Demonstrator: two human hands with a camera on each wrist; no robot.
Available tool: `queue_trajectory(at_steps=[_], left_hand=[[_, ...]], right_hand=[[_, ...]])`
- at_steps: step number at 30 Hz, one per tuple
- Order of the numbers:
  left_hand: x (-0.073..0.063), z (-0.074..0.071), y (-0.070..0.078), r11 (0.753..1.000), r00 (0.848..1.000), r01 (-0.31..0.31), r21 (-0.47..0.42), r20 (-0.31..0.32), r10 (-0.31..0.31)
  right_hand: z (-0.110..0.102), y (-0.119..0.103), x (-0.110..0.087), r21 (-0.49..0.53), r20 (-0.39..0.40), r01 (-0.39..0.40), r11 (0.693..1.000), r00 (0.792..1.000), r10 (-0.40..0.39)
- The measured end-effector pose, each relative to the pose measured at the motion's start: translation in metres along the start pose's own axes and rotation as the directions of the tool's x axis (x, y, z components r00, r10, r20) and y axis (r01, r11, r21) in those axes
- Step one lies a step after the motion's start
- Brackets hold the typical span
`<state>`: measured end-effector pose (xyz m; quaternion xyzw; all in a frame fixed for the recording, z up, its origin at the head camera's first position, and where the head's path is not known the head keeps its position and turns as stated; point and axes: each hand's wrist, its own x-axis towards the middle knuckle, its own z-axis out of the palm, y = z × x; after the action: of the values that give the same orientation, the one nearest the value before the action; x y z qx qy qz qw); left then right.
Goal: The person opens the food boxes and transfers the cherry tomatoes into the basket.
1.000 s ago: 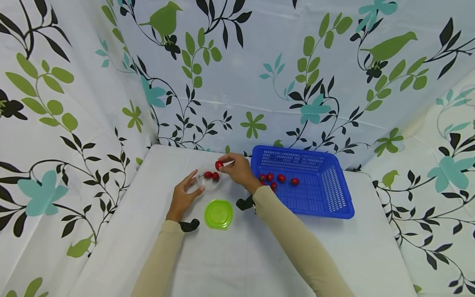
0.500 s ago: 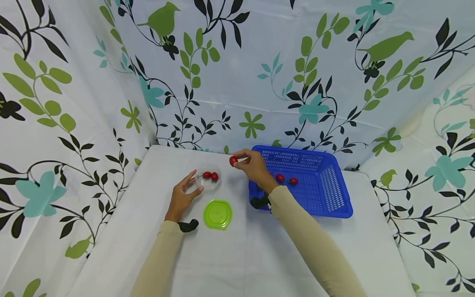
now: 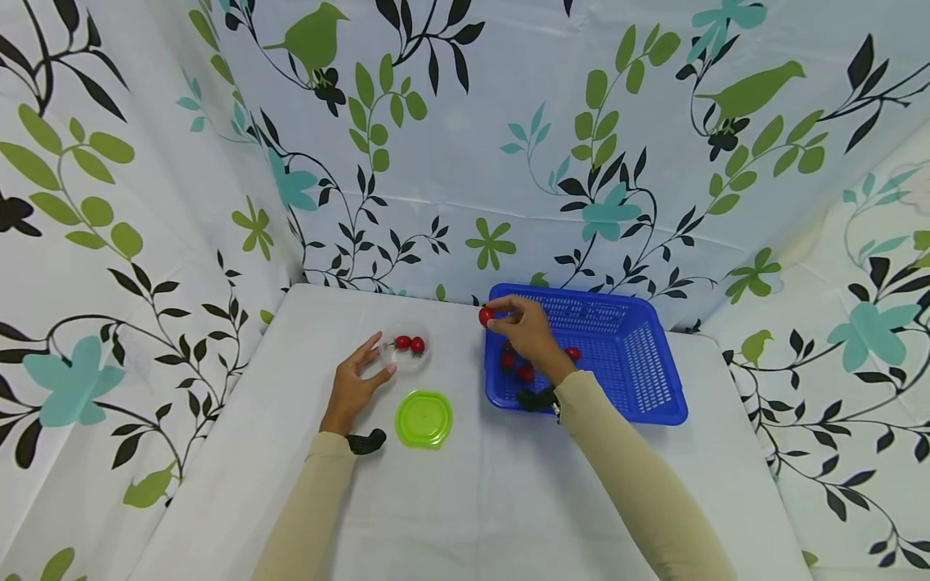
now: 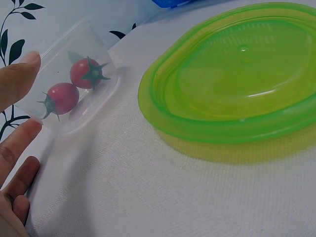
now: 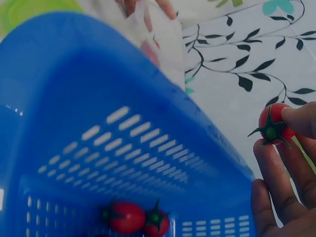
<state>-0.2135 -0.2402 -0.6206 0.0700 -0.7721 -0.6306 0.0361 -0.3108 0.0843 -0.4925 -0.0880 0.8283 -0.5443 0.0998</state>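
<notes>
My right hand (image 3: 530, 335) pinches a red cherry tomato (image 3: 486, 315) between thumb and fingertips, at the left rim of a blue basket (image 3: 625, 379). In the right wrist view that tomato (image 5: 272, 126) shows its green calyx, outside the basket wall. My left hand (image 3: 353, 389) holds a small clear plastic container (image 3: 408, 365) by its side, thumb and fingers around it. Two cherry tomatoes (image 4: 64, 98) with green stems lie inside the container. Several more tomatoes (image 3: 525, 374) lie in the basket, some hidden behind my right hand and wrist.
A green lid (image 3: 424, 419) lies on the white-covered table (image 3: 429, 508) in front of the container. A patterned curtain (image 3: 436, 161) hangs behind the table and along both sides. Both wrists carry black straps.
My right hand has moved right with the tomato, from over the container to the basket's left rim. The left hand stays at the container, where two tomatoes still lie.
</notes>
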Motion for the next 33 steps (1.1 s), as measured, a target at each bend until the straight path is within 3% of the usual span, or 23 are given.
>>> queue_trajectory(at_steps=[13,24,33], left_hand=[[0.002,0.000,-0.001,1.000,1.000,0.016,-0.001,0.002,-0.016],[-0.001,0.000,0.002,1.000,1.000,0.015,0.000,0.012,-0.015],[0.000,0.000,0.000,1.000,1.000,0.018,0.008,0.011,-0.018]], right_hand=[[-0.031,0.021,-0.006,0.022,-0.031,-0.024,0.999,0.999,0.024],[-0.056,0.039,-0.007,0.009,-0.039,-0.102,0.995,0.994,0.103],[-0.068,0.050,-0.011,-0.082,-0.005,-0.110,0.990,0.994,0.110]])
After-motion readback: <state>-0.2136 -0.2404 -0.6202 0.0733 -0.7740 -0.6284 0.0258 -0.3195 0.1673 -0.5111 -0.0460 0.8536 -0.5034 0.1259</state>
